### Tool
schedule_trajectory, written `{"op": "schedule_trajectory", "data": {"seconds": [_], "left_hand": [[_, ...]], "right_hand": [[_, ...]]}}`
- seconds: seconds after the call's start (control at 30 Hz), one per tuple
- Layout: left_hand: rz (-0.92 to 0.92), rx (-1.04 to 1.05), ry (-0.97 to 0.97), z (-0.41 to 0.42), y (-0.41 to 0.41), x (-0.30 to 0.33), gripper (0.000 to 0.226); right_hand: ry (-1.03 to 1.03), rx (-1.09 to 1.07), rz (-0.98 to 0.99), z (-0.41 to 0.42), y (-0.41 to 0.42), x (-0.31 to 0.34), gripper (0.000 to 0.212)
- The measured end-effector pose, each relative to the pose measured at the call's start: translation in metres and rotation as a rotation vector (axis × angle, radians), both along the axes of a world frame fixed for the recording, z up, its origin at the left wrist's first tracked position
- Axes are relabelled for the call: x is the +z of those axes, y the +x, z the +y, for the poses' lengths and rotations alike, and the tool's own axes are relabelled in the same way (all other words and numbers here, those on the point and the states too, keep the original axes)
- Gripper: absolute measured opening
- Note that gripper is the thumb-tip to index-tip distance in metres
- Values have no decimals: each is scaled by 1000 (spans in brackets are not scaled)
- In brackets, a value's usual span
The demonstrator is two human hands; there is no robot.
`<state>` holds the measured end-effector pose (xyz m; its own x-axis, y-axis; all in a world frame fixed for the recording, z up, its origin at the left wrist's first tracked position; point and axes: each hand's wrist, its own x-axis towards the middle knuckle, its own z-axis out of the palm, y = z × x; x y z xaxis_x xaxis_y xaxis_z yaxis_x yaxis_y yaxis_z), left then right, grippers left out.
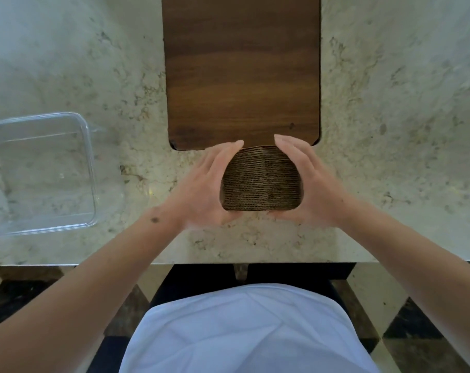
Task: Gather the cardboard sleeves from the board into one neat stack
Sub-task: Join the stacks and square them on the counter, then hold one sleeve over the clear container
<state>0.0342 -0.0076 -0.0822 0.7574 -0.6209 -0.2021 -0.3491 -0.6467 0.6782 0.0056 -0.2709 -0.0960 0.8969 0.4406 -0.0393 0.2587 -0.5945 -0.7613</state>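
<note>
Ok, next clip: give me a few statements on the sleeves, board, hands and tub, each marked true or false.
1. Both hands hold the sleeves as one stack. True: left hand and right hand press its two sides.
2. Loose sleeves lie on the board. False: no sleeves show on the board's visible surface.
3. The tub is to the person's left. True.
4. The tub holds sleeves. False: it looks empty.
5. The stack sits in the middle of the board. False: it is at the board's near edge, mostly over the counter.
</note>
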Motion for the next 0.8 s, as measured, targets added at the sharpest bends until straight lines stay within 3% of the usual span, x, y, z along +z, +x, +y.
{"op": "schedule_trajectory", "data": {"seconds": [0.27,0.4,0.5,0.6,0.7,0.8], "left_hand": [[-158,-46,-40,-5,3,-3,96],[11,40,-76,-3,5,2,103],[269,159,-192,1,12,19,111],[459,247,-350,16,20,39,106],[679,531,-626,23,23,62,97],[746,788,-836,22,18,73,91]], "right_hand": [[-132,92,-186,0,7,4,87],[-165,68,-95,7,11,15,92],[-50,-16,138,11,13,33,103],[238,-163,545,19,15,59,109],[529,-340,853,38,17,80,98],[697,-493,1022,66,20,90,94]]}}
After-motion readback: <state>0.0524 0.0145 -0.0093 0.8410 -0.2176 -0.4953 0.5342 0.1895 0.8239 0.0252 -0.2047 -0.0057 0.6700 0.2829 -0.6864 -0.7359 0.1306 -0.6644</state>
